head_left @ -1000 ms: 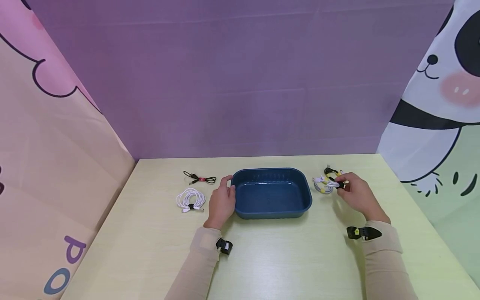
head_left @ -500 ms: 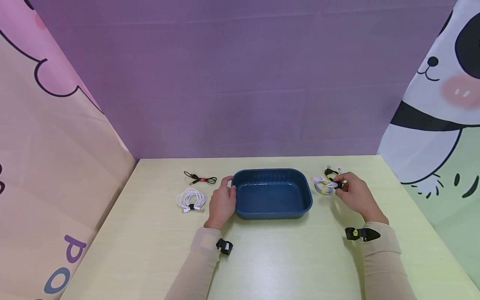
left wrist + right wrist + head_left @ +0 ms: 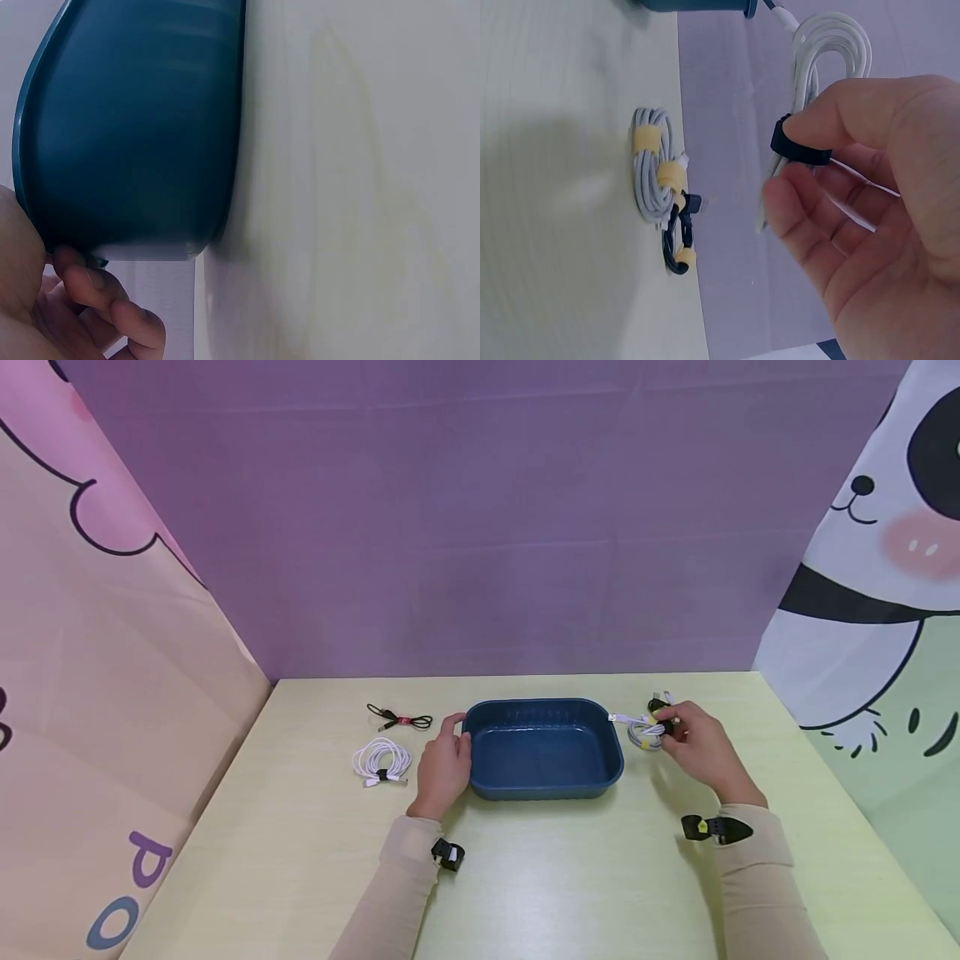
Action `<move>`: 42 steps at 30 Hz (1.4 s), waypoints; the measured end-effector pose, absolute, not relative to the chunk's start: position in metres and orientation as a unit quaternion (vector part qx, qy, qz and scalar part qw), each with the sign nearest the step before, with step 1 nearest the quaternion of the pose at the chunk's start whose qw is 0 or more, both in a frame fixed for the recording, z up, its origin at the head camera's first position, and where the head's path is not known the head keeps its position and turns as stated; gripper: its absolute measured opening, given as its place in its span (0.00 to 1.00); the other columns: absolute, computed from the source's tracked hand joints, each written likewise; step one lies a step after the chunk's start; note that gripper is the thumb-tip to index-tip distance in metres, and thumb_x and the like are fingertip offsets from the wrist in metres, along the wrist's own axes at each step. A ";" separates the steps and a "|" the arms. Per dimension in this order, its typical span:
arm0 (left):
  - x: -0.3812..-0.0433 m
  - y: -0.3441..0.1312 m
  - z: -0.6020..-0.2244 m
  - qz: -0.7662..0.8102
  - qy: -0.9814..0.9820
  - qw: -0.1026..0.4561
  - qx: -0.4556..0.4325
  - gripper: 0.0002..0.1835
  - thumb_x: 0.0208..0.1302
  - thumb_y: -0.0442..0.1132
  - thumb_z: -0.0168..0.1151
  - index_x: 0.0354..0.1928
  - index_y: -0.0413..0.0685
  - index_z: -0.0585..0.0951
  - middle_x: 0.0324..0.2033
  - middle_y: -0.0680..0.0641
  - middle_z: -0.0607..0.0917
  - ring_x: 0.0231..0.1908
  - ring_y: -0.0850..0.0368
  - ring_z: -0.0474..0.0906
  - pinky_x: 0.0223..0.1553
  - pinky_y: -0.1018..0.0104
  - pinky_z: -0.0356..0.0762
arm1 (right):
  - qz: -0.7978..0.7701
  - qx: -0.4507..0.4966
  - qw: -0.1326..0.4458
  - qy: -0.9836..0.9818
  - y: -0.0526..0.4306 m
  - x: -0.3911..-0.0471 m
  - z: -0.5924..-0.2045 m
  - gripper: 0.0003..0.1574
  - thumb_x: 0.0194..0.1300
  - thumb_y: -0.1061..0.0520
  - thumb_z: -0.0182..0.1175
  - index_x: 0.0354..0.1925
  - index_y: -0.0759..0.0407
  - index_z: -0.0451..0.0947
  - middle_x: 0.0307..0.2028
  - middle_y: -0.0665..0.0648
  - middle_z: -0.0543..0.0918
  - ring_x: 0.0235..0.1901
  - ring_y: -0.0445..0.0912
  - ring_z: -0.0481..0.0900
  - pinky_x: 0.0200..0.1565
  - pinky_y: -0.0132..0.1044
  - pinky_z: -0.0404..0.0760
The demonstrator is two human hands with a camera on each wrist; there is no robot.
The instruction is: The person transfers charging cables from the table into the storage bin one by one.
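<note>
My left hand [image 3: 441,768] grips the left rim of a dark blue plastic basin [image 3: 545,793] that stands on the table. In the left wrist view its fingers [image 3: 94,285] curl beneath the rim. My right hand [image 3: 701,747] pinches a coiled white cable [image 3: 832,37] at its black strap [image 3: 802,146], between thumb and fingertips. This cable hangs above the table, its white plug [image 3: 618,717] at the basin's right rim in the head view. Below it lie a grey cable coil [image 3: 645,176] with yellow ties and a small black cable [image 3: 676,240], partly hidden by my hand in the head view.
Left of the basin, a black cable [image 3: 405,719] with a red tie lies behind a white cable coil [image 3: 381,760] with a black strap. A purple cloth backdrop [image 3: 480,527] rises along the table's back edge, with printed cloths at both sides.
My right hand has moved left with the white cable, bringing its plug to the basin's right rim. The left hand and the basin stay in place.
</note>
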State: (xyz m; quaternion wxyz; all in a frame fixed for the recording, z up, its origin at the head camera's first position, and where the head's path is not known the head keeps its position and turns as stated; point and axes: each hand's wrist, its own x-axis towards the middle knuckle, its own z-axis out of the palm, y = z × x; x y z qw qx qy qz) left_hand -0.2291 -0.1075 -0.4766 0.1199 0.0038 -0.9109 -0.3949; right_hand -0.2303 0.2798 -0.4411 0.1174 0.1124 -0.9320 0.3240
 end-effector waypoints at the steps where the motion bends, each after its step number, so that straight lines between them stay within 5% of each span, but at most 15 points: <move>1: -0.229 -0.108 -0.477 -0.395 -0.911 0.120 0.004 0.20 0.77 0.40 0.53 0.68 0.47 0.73 0.21 0.49 0.78 0.17 0.57 0.69 0.19 0.66 0.60 | 0.325 0.113 0.117 -0.931 0.278 -0.230 -0.440 0.19 0.62 0.71 0.62 0.52 0.68 0.79 0.41 0.63 0.80 0.32 0.48 0.76 0.31 0.33 0.74; 12: -0.229 -0.107 -0.475 -0.396 -0.911 0.117 0.009 0.20 0.78 0.40 0.54 0.68 0.48 0.74 0.21 0.49 0.79 0.18 0.57 0.70 0.19 0.66 0.61 | 0.323 0.126 0.130 -0.929 0.273 -0.229 -0.434 0.18 0.61 0.73 0.61 0.51 0.69 0.79 0.41 0.64 0.80 0.34 0.51 0.77 0.32 0.34 0.74; 42: -0.230 -0.103 -0.474 -0.398 -0.910 0.118 0.003 0.20 0.78 0.40 0.53 0.68 0.48 0.73 0.19 0.50 0.77 0.17 0.57 0.68 0.19 0.66 0.60 | 0.337 0.161 0.186 -0.909 0.258 -0.232 -0.438 0.17 0.57 0.73 0.62 0.47 0.66 0.81 0.38 0.60 0.82 0.28 0.39 0.75 0.30 0.31 0.75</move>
